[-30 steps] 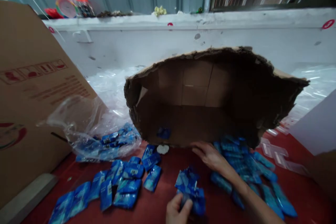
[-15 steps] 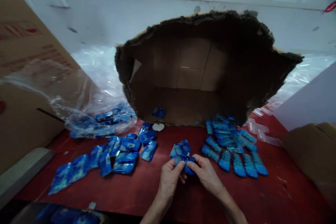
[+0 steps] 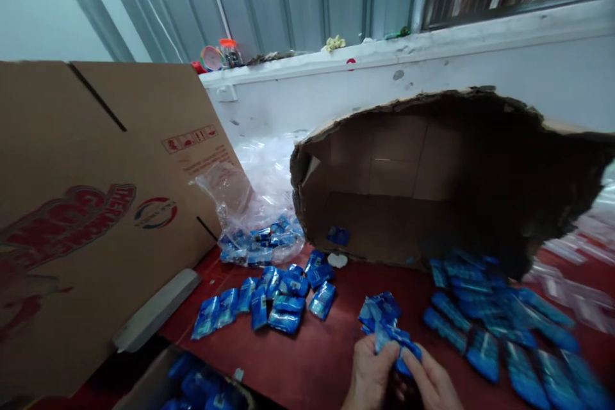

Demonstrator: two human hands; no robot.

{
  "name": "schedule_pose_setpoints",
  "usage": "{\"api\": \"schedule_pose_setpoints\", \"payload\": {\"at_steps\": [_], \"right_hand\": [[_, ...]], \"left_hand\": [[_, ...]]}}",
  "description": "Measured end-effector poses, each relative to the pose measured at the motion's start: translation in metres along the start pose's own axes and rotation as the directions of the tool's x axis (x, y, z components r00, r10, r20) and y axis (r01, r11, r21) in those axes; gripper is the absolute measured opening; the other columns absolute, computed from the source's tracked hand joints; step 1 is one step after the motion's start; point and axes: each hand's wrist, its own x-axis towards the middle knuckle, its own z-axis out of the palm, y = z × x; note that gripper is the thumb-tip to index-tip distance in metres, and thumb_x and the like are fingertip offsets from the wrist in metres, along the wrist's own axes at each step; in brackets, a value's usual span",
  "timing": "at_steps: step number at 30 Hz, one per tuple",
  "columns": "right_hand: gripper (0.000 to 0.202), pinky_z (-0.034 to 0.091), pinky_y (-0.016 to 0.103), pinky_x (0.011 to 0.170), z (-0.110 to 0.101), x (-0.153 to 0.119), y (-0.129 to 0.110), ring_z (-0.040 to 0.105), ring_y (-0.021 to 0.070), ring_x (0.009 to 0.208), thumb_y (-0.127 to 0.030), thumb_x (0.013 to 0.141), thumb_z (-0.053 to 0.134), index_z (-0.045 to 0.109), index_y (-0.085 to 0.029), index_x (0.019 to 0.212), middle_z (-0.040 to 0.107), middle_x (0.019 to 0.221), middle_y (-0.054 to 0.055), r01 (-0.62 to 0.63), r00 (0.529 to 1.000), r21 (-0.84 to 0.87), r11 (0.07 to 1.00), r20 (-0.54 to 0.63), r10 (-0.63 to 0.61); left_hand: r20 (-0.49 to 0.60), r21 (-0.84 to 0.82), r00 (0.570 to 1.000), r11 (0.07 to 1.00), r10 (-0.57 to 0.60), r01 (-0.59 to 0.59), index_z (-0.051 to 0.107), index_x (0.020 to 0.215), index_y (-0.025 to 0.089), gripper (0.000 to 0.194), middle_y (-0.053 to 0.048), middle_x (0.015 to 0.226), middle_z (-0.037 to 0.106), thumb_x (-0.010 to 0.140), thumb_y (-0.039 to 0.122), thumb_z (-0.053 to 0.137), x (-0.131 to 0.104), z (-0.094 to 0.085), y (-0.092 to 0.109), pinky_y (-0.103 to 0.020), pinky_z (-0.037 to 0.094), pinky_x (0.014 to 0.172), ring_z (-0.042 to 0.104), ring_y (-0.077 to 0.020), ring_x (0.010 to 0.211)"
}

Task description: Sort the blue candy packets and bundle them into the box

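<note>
Packets (image 3: pixel 379 309) were blue with paler patches; the tabletop (image 3: pixel 312 359) was dark red. The large carton (image 3: pixel 129 262) was brown, printed with red lettering (image 3: pixel 72 218) and a red-and-blue round emblem (image 3: pixel 156 213).

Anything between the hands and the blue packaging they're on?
Nothing visible: the left hand and right hand both grip the blue packaging directly. More blue wrapping lies just beyond, not in the way; whether it's joined, I can't tell.

right hand (image 3: pixel 435 383) now beside the left hand (image 3: pixel 369 375) at the blue packet (image 3: pixel 405 341), away from the torn carton (image 3: pixel 391 214)
</note>
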Motion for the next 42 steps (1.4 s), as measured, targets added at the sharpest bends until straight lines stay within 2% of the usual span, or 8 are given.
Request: {"api": "schedule_pose_setpoints", "payload": {"at_steps": [7,18,23,28,34,37,39,42], "right_hand": [[0.031,0.037,0.021,0.052,-0.005,-0.007,-0.03,0.046,0.0122,0.055,-0.046,0.078,0.043,0.049,-0.018,0.065,0.049,0.058,-0.002,0.127,0.992,-0.027,0.992,0.009,-0.126],[0.042,0.034,0.02,0.049,-0.014,-0.011,-0.034,0.045,0.0106,0.051,-0.041,0.086,0.028,0.049,-0.016,0.06,0.047,0.053,-0.002,0.135,0.991,-0.172,0.976,0.033,-0.131],[0.026,0.038,0.032,0.076,-0.041,0.019,-0.041,0.05,0.0243,0.094,-0.025,0.08,0.047,0.052,-0.015,0.104,0.054,0.1,0.012,0.056,0.973,-0.784,0.618,-0.095,-0.209],[0.04,0.04,0.035,0.072,-0.049,0.046,-0.032,0.055,0.0267,0.088,-0.013,0.07,0.056,0.05,-0.015,0.109,0.053,0.104,0.016,0.04,0.992,-0.792,0.609,-0.044,-0.122],[0.034,0.048,0.029,0.061,-0.064,0.038,-0.044,0.06,0.0171,0.07,-0.027,0.08,0.041,0.042,-0.017,0.113,0.059,0.084,0.006,0.089,0.995,-0.595,0.799,0.016,-0.099],[0.036,0.05,0.026,0.047,-0.063,0.015,-0.05,0.058,0.0119,0.057,-0.032,0.082,0.039,0.032,-0.021,0.115,0.057,0.087,0.003,0.049,0.988,0.062,0.997,0.142,-0.057],[0.036,0.051,0.026,0.045,-0.057,0.0,-0.051,0.058,0.0111,0.058,-0.032,0.078,0.049,0.036,-0.023,0.11,0.055,0.092,0.003,-0.049,0.975,0.434,0.9,0.217,-0.052],[0.036,0.051,0.025,0.044,-0.047,-0.011,-0.051,0.058,0.0109,0.058,-0.028,0.074,0.057,0.04,-0.023,0.105,0.054,0.09,0.001,-0.096,0.977,0.567,0.818,0.212,-0.033]], "left_hand": [[0.144,-0.094,0.989,0.994,-0.043,0.057,0.057,0.069,0.009,0.03,-0.001,0.053,0.057,0.064,0.039,0.062,-0.007,-0.005,0.011,-0.019,0.035,0.038,0.05,-0.0085,0.041],[0.117,-0.15,0.982,0.975,-0.149,0.165,0.051,0.061,0.013,0.025,0.005,0.04,0.047,0.066,0.035,0.061,-0.014,-0.003,0.008,-0.016,0.03,0.034,0.047,-0.007,0.037],[0.078,-0.238,0.959,0.929,-0.272,0.283,0.05,0.067,0.014,0.026,0.002,0.045,0.054,0.066,0.037,0.062,-0.02,-0.008,0.01,-0.015,0.035,0.035,0.05,-0.0077,0.039],[0.077,-0.34,0.927,0.864,-0.368,0.372,0.048,0.062,0.015,0.025,0.003,0.04,0.05,0.069,0.037,0.058,-0.025,-0.011,0.014,-0.014,0.032,0.031,0.048,-0.0075,0.036],[0.08,-0.448,0.889,0.78,-0.452,0.437,0.05,0.066,0.015,0.019,0.002,0.041,0.053,0.076,0.031,0.052,-0.027,-0.01,0.018,-0.014,0.038,0.033,0.051,-0.0083,0.037],[0.039,-0.47,0.881,0.77,-0.471,0.432,0.05,0.066,0.014,0.019,0.002,0.04,0.053,0.076,0.03,0.051,-0.026,-0.007,0.016,-0.015,0.039,0.034,0.052,-0.0087,0.036],[0.03,-0.474,0.887,0.775,-0.46,0.418,0.05,0.067,0.014,0.019,0.002,0.04,0.053,0.076,0.03,0.052,-0.025,-0.005,0.014,-0.015,0.04,0.035,0.052,-0.0087,0.036],[0.047,-0.442,0.912,0.81,-0.408,0.385,0.051,0.068,0.014,0.019,0.002,0.04,0.053,0.075,0.031,0.053,-0.025,-0.003,0.008,-0.015,0.039,0.034,0.052,-0.009,0.037]]}}
